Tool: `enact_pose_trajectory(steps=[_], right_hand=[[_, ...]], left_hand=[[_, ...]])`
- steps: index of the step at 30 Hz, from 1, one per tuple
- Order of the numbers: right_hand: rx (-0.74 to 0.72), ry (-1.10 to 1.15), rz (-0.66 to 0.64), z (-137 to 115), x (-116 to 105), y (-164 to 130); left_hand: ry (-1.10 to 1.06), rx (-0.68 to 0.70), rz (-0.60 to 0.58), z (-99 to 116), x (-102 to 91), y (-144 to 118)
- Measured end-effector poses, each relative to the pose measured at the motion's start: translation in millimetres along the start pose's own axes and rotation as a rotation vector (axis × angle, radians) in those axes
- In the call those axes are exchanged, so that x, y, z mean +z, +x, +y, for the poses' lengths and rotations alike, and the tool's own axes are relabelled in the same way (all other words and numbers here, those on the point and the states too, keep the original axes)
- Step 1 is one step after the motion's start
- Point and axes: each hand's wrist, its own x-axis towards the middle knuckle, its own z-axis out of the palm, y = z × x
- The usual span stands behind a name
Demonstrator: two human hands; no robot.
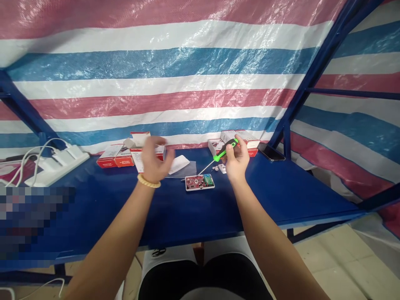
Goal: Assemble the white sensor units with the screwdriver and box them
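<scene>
At the far left of the blue table (93,216) a white power strip (59,164) lay with white cables (28,160) plugged into it, and just right of it stood a row of red-and-white boxes (120,156) against the striped tarp (175,71). Your left hand (154,160) hung above the table in front of those boxes, blurred, fingers spread loosely and holding nothing that I could make out; a beaded bracelet (149,181) sat on that wrist. Behind it lay a flat white piece (178,163), perhaps a cover, though I could not tell. Right of your left hand, between your two hands, the opened device (199,182) rested flat on the table with its red and green circuit board facing up. Your right hand (236,160) was closed around the green-and-black handle of the screwdriver (219,156), whose thin shaft slanted down to the left so that its tip hung just beside the device's upper left corner, not clearly touching it. A few small white parts (220,168) lay near that hand, more boxes (239,139) stood behind it, and a dark phone (271,152) lay further right. You looked to be partway into working on the board's screws. Your next move would likely call for steadying the device with your free hand and seating the tip squarely in a screw head before turning.
</scene>
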Motion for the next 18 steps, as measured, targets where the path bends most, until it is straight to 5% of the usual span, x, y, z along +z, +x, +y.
enact_pose_trajectory(steps=[3, 7, 12, 18], right_hand=[[-0.082, -0.028, -0.034, 2, 3, -3], [-0.164, -0.071, -0.079, 5, 5, -6], [-0.225, -0.118, -0.128, 5, 7, -9], [-0.214, -0.12, -0.159, 4, 11, -15]], left_hand=[[-0.209, 0.05, -0.532, 20, 19.0, -18], [-0.251, -0.1, -0.901, 11, 28.1, -44], [-0.168, -0.127, -1.087, 1, 28.2, -55], [-0.153, -0.14, -1.128, 1, 32.2, -58]])
